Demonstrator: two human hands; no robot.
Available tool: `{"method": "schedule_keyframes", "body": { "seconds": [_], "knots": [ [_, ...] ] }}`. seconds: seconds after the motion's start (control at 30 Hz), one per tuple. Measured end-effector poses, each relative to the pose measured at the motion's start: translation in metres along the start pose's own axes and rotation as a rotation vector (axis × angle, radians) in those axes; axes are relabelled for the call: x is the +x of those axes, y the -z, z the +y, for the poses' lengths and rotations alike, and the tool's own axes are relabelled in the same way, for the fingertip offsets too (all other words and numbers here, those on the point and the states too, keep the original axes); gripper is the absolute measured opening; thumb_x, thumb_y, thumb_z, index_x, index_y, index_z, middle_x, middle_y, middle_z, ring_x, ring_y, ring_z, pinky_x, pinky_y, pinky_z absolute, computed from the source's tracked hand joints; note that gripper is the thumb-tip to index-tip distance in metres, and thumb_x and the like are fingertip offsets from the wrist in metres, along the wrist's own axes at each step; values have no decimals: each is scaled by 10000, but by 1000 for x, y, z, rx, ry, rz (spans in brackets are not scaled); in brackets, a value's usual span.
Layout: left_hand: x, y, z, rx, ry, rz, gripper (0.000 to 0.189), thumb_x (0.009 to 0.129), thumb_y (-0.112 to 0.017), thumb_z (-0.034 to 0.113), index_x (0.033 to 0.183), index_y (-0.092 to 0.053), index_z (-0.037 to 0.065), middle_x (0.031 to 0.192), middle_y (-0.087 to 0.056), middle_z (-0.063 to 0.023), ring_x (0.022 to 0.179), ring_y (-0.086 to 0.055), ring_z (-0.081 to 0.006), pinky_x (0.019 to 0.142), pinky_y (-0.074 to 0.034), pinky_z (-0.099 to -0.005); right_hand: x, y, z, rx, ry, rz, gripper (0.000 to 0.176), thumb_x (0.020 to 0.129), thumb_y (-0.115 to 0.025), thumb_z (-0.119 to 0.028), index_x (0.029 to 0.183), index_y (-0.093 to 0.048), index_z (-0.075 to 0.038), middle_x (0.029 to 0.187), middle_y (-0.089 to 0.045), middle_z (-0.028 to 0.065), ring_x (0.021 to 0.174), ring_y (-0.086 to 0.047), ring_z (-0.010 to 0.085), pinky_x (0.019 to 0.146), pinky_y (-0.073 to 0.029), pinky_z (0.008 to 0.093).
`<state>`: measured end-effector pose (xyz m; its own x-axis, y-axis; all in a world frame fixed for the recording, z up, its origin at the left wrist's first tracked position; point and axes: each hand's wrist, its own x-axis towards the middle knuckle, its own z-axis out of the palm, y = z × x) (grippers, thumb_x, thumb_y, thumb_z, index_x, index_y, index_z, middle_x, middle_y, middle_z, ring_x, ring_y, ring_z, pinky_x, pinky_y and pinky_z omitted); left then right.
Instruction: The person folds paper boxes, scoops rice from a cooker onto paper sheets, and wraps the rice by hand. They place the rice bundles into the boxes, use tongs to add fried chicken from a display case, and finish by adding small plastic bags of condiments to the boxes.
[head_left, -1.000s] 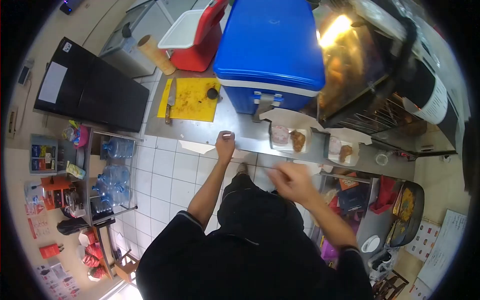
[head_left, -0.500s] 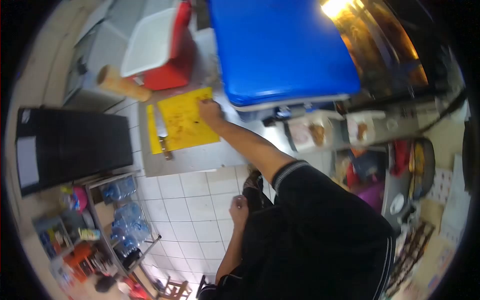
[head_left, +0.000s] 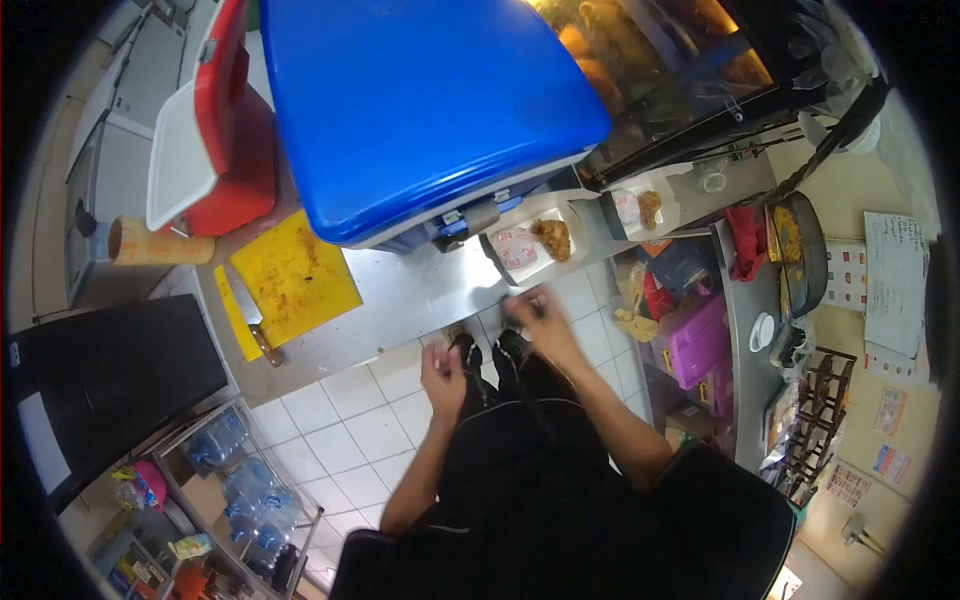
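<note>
My left hand point(head_left: 443, 378) hangs in front of the steel counter, fingers loosely bent and apart, with nothing visible in it. Close to the counter's front edge is my right hand point(head_left: 543, 322), blurred by motion, its fingers seemingly spread and holding nothing I can see. Nearest to it is a white tray point(head_left: 531, 279) with a piece of fried food point(head_left: 551, 239) and a printed paper packet point(head_left: 515, 250). On the left of the counter lies a stained yellow cutting board point(head_left: 318, 300). A knife point(head_left: 248, 305) with a brown handle rests on it, the handle reaching past the board's edge.
A large blue cooler point(head_left: 430, 110) stands on the counter, beside an open red cooler point(head_left: 245, 165) and a roll of wrap point(head_left: 165, 243). A lit food warmer point(head_left: 650, 60) and a second tray point(head_left: 665, 228) are at right. Water jugs point(head_left: 255, 500) fill a rack lower left.
My right hand has left the cutting board and moved right, off the counter toward the trays. My left hand has risen slightly. The view has shifted to the right.
</note>
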<state>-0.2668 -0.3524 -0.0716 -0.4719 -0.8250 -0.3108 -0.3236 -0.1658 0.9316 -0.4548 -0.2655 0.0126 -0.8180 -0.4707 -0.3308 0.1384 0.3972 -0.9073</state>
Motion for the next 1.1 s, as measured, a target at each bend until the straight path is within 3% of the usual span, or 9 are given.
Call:
{"method": "schedule_keyframes", "body": {
  "seconds": [0.07, 0.13, 0.23, 0.43, 0.57, 0.67, 0.8, 0.93, 1.1],
  "knots": [
    [25, -26, 25, 392, -423, -154, 756, 769, -832, 371, 1330, -490, -3, 1199, -599, -171, 1155, -553, -319, 996, -399, -447, 29, 49, -8, -350, 131, 278, 400, 929, -688, -356, 1144, -592, -33, 938, -669, 207, 770, -687, 392, 670, -531, 466],
    [52, -62, 37, 509, -547, -284, 1138, 617, -877, 532, 1458, -338, -13, 1428, -437, -199, 1336, -376, -386, 1080, -268, -538, 72, 64, 4, -558, 286, 344, 410, 929, -680, -333, 1175, -563, -27, 954, -650, 250, 803, -666, 453, 686, -531, 495],
    [89, -107, 26, 559, -576, -269, 1288, 556, -878, 587, 1501, -255, -27, 1492, -364, -230, 1394, -296, -398, 1091, -232, -557, 110, 63, 34, -759, 328, 306, 429, 925, -679, -305, 1206, -534, -15, 960, -636, 272, 829, -642, 490, 706, -521, 516],
    [107, -136, 12, 649, -479, -254, 1276, 574, -874, 542, 1495, -234, -66, 1487, -358, -255, 1408, -259, -412, 1066, -219, -571, 106, 76, -26, -594, 459, 367, 386, 943, -657, -316, 1154, -566, -6, 1023, -633, 274, 878, -653, 442, 759, -526, 494],
    [113, -137, 18, 687, -517, -253, 1200, 621, -852, 510, 1490, -256, -64, 1478, -375, -240, 1401, -257, -414, 1038, -238, -574, 144, 58, 58, -1052, 267, 175, 481, 946, -614, -343, 1265, -526, 6, 1174, -622, 285, 941, -654, 474, 767, -542, 519],
    [116, -135, 14, 720, -525, -231, 1186, 634, -832, 548, 1484, -273, -63, 1478, -380, -233, 1390, -272, -417, 1036, -241, -574, 168, 71, 52, -955, 511, 175, 444, 936, -650, -325, 1245, -550, -22, 972, -645, 311, 810, -650, 494, 658, -533, 532],
    [117, -140, 9, 729, -521, -226, 1178, 646, -810, 595, 1474, -293, -64, 1482, -383, -225, 1377, -289, -418, 1035, -244, -570, 151, 84, 17, -858, 594, 236, 406, 944, -640, -311, 1218, -554, -24, 964, -657, 297, 822, -643, 504, 677, -522, 533],
    [106, -136, 6, 748, -504, -262, 1164, 655, -800, 614, 1464, -311, -64, 1491, -379, -222, 1370, -299, -412, 1026, -251, -557, 160, 57, 75, -986, 489, 192, 412, 948, -622, -330, 1210, -557, -18, 1015, -662, 295, 848, -654, 488, 697, -529, 519],
    [112, -137, 5, 731, -551, -213, 1167, 655, -787, 621, 1467, -309, -68, 1503, -388, -207, 1380, -302, -411, 1025, -251, -561, 165, 76, 32, -996, 421, 77, 438, 937, -627, -369, 1181, -575, -9, 985, -689, 274, 851, -673, 463, 732, -541, 505]
  ]
}}
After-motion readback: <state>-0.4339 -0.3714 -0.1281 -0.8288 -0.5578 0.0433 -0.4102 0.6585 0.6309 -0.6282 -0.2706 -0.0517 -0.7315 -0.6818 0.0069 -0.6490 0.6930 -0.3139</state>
